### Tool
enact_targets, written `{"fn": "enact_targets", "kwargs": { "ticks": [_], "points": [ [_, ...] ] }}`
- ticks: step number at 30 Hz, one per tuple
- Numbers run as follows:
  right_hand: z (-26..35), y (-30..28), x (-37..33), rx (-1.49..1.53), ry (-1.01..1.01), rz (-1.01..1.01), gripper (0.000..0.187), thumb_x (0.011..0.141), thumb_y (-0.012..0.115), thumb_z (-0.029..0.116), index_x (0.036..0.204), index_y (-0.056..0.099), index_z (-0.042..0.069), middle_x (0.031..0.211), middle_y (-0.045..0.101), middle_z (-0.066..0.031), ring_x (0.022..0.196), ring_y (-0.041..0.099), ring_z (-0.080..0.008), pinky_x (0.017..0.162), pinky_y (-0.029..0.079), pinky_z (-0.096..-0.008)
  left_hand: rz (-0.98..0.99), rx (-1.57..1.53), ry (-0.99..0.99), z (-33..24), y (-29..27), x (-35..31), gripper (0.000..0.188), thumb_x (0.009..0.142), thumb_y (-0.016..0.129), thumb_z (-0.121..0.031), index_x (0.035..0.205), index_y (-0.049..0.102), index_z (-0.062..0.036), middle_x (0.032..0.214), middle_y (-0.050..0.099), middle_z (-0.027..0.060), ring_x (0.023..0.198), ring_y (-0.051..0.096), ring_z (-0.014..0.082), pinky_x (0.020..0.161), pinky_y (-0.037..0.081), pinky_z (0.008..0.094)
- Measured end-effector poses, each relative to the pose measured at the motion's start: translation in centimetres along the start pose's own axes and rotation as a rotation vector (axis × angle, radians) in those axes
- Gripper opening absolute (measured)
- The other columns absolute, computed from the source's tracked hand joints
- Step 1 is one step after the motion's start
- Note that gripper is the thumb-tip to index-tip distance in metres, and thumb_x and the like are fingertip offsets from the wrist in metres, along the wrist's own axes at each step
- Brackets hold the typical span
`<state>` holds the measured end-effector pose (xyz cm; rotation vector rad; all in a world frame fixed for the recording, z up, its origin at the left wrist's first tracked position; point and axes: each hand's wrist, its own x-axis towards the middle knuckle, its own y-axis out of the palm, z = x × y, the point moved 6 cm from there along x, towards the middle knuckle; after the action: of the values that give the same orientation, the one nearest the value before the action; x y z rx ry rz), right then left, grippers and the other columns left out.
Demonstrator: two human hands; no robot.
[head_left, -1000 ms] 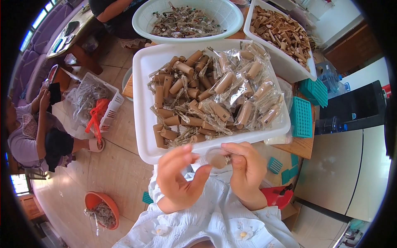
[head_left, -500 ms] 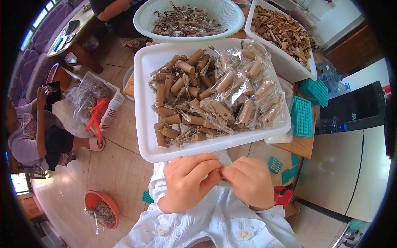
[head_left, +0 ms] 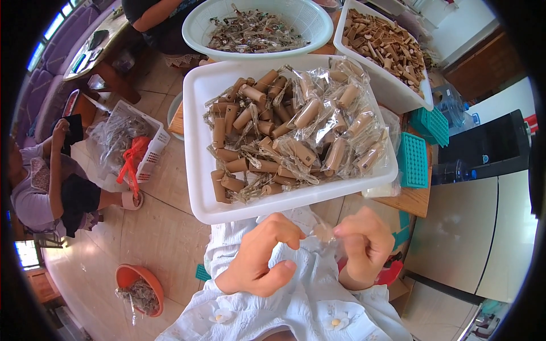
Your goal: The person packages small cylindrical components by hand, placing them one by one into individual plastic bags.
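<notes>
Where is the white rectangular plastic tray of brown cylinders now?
In the head view, the tray is central, beyond the left hand and right hand, nearer than the pale round plastic basin.

Clear packet (head_left: 323, 232) at right hand (head_left: 365, 245)

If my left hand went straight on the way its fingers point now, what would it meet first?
Probably the small, blurred, clear-wrapped piece at your right hand, just to the right of your left hand. Depth is unclear in this single view, so it might pass above or below.
</notes>
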<state>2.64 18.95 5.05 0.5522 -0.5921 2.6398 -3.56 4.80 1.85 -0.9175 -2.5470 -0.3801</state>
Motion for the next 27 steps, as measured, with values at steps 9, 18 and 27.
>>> {"fn": "enact_targets", "kwargs": {
  "ticks": [9, 18, 27],
  "points": [
    [-0.7, 2.2, -0.3, 0.325, 0.154, 0.231, 0.010, 0.082, 0.055, 0.011, 0.081, 0.062, 0.004, 0.060, 0.052, -0.0046, 0.044, 0.042, -0.0103, 0.041, 0.030, -0.0222, -0.015, 0.247, -0.062, -0.2, -0.5, 0.5, 0.011, 0.070, 0.064, -0.007, 0.074, 0.055, -0.0022, 0.070, 0.052, 0.0070, 0.058, 0.050, 0.0190, 0.051, 0.041, 0.0266],
    [-3.0, 3.6, -1.1, 1.284, 0.652, 0.142, 0.011, 0.076, 0.058, 0.011, 0.070, 0.060, 0.003, 0.056, 0.045, -0.0008, 0.043, 0.035, -0.0063, 0.040, 0.023, -0.0190, -0.111, 0.542, 0.466, -1.3, 0.5, -0.2, 0.014, 0.065, 0.068, -0.004, 0.075, 0.059, -0.0027, 0.070, 0.050, 0.0041, 0.056, 0.046, 0.0160, 0.050, 0.043, 0.0267],
    [-1.7, 2.8, 0.3, 0.729, 0.284, 0.478, 0.032, 0.064, 0.067, 0.004, 0.050, 0.038, 0.007, 0.053, 0.043, -0.0028, 0.039, 0.037, -0.0114, 0.036, 0.024, -0.0285, -0.082, 0.500, 0.558, -1.0, 0.5, -0.6, 0.011, 0.071, 0.066, -0.013, 0.073, 0.060, -0.0030, 0.067, 0.043, 0.0020, 0.058, 0.045, 0.0151, 0.050, 0.044, 0.0251]
  ]
}}
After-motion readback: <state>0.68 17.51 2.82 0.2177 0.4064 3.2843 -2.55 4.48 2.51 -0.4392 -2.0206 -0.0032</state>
